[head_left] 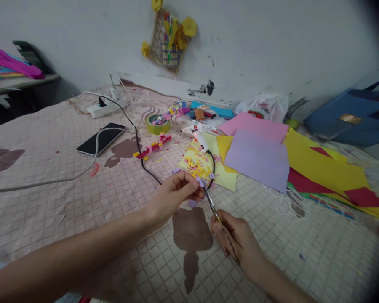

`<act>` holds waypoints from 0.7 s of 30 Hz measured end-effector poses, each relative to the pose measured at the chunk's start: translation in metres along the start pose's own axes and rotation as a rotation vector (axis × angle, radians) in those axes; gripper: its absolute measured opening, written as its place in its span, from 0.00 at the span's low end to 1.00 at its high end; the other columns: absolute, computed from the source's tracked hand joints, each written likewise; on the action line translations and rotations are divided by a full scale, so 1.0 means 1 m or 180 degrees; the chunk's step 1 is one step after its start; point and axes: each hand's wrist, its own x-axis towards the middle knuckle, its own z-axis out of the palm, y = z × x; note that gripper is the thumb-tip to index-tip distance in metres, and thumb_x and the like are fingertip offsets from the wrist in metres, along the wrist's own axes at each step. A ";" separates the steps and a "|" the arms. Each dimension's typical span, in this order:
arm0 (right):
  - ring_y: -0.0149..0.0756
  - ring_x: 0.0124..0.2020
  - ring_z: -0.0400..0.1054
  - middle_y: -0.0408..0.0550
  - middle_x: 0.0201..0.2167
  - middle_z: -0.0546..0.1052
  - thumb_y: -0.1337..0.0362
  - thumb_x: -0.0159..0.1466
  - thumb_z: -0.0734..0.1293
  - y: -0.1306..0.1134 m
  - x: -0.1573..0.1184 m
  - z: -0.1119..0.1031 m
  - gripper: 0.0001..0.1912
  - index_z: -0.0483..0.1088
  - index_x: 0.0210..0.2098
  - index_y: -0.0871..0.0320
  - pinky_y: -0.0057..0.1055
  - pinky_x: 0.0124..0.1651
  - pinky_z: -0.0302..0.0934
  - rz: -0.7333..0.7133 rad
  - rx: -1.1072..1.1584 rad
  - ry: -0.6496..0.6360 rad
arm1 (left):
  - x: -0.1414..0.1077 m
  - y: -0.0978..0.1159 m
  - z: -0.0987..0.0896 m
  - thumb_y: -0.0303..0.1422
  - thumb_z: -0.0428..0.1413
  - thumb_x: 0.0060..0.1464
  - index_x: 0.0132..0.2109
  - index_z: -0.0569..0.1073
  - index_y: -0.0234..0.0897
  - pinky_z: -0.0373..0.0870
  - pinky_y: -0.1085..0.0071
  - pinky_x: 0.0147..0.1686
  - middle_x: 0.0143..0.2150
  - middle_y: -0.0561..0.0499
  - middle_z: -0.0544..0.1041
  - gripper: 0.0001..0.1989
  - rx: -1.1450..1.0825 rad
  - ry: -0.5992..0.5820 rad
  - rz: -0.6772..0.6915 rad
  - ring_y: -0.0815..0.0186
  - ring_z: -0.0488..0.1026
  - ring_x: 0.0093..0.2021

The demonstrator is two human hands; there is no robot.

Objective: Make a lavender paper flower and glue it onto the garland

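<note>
My left hand [185,187] pinches a small piece of purple paper [200,182] between thumb and fingers. Wrapped round the handles of a pair of scissors [212,205] is my right hand [235,237], and the blades point up and left, with their tips at the purple piece. Just beyond my hands, small yellow and pink cuttings [197,168] lie on a pale yellow sheet [225,179]. A white glue gun [200,139] with a black cord rests at the top of that sheet.
Purple [259,158], pink and yellow sheets lie right, near white string [295,204] and a blue bag [350,113]. Left are a phone [101,139], a power strip [105,108] and cables. A roll of tape [158,124] and a decorated red stick [153,147] sit beyond my left hand.
</note>
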 end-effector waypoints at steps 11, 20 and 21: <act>0.26 0.17 0.49 0.36 0.15 0.55 0.49 0.64 0.54 0.007 -0.001 -0.002 0.21 0.58 0.24 0.57 0.25 0.19 0.42 -0.0035 0.0121 -0.0102 | 0.004 0.008 -0.006 0.32 0.57 0.50 0.30 0.66 0.32 0.67 0.73 0.33 0.27 0.52 0.74 0.09 0.0369 -0.0224 -0.0134 0.71 0.72 0.28; 0.26 0.15 0.49 0.36 0.14 0.55 0.45 0.62 0.54 0.003 -0.003 -0.002 0.23 0.58 0.23 0.57 0.24 0.18 0.43 0.0079 0.0216 -0.0065 | 0.002 0.008 -0.004 0.31 0.56 0.50 0.31 0.65 0.31 0.67 0.74 0.32 0.27 0.51 0.74 0.08 0.0527 -0.0227 -0.0275 0.72 0.71 0.29; 0.26 0.15 0.49 0.36 0.14 0.55 0.45 0.62 0.54 0.003 -0.003 -0.002 0.23 0.58 0.23 0.57 0.24 0.18 0.43 0.0072 0.0206 -0.0065 | 0.002 0.008 -0.004 0.31 0.57 0.50 0.31 0.65 0.31 0.67 0.74 0.32 0.27 0.51 0.74 0.08 0.0530 -0.0226 -0.0274 0.72 0.71 0.29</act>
